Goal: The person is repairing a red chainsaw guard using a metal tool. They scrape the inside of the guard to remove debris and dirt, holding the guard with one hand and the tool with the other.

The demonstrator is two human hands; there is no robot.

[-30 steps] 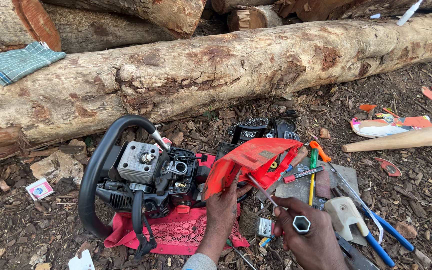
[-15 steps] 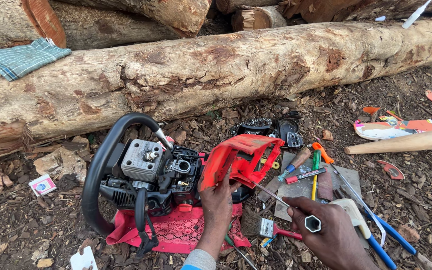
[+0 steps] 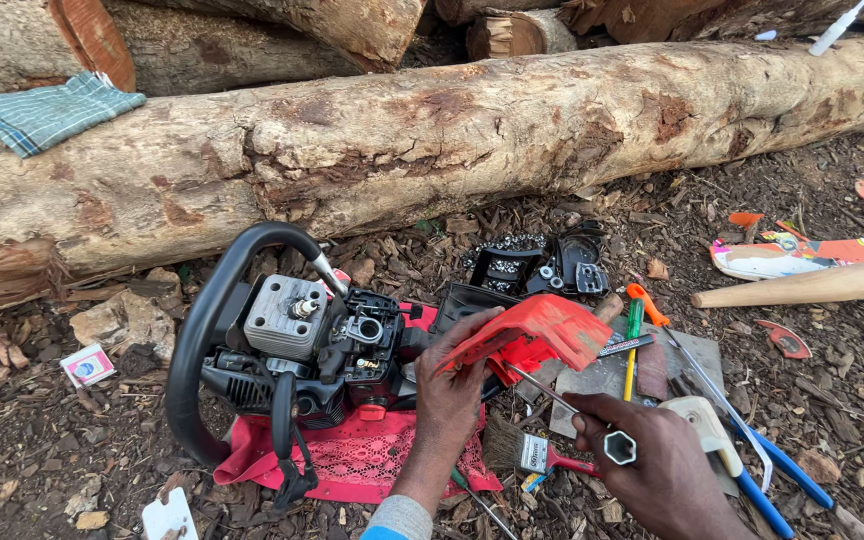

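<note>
Left hand (image 3: 457,385) grip closed on red engine cover (image 3: 532,335) beside chainsaw body (image 3: 302,350); right hand (image 3: 652,455) grip closed on socket wrench (image 3: 592,425).

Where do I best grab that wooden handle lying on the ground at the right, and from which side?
Judging by its pose, grip the wooden handle around its thicker right part, coming down from above. It lies flat and nearly level on the wood chips, tapering to a narrow left tip, with bare ground in front of it. The torn painted scrap lies close behind its left part, so the right part looks freer.
</note>
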